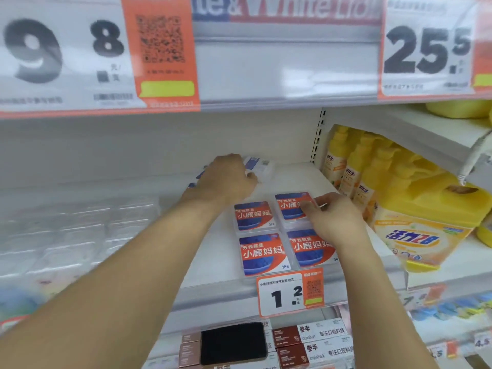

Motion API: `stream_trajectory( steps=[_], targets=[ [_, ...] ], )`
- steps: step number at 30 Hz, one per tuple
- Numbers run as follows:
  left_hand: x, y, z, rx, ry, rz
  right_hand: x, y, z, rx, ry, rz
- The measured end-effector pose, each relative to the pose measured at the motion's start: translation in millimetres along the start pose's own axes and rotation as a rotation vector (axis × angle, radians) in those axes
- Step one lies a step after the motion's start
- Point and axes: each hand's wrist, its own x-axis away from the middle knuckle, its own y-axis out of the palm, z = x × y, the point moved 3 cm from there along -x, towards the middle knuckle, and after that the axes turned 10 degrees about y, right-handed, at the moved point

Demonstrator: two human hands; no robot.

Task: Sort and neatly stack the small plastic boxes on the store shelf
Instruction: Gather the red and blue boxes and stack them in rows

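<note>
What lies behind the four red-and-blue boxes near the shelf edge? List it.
Behind the four red-and-blue boxes, the left hand grips a clear box at the shelf's back. More boxes beneath that hand are mostly covered.

Bright, even light; blurred edges

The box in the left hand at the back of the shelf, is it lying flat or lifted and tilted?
Cannot tell for sure. The box sticks out past the left hand with its printed face visible, but it is blurred and the hand hides its underside.

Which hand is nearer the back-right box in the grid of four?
Right. The right hand rests its fingers on the back-right box. The left hand is farther back and left, on a loose box.
</note>
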Motion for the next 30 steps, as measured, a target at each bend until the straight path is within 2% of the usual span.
stream_trajectory(
  steps=[4,6,9,13,17,20,24,30],
  targets=[
    [-33.7,2.0,-33.8,-0.222,-0.117,-0.123,-0.3,0.3,0.9,0.068,-0.014,0.068],
    [-39.2,4.1,-50.3,-0.262,-0.196,-0.242,-1.8,-6.2,2.6,0.101,-0.048,0.111],
    [-41.6,4.6,-70.6,-0.268,-0.242,-0.362,-3.7,-13.2,2.7,0.063,-0.083,0.022],
    [-42.7,2.1,-71.3,-0.252,-0.161,-0.299,-1.3,-10.1,8.9,0.076,-0.113,-0.254],
    [-29.7,-6.7,-40.4,-0.159,0.064,-0.255,-0.2,-22.1,9.5,-0.023,-0.173,-0.132],
    [-8.9,4.6,-20.5,0.034,0.196,-0.411,0.2,-22.2,7.8,-0.032,-0.176,-0.168],
    [7.4,18.2,-11.8,0.095,0.202,-0.574,4.5,-14.7,7.9,-0.036,-0.136,-0.229],
    [6.4,22.9,-15.3,0.074,0.167,-0.585,3.6,-13.0,9.5,-0.06,-0.13,-0.211]
  ],
)
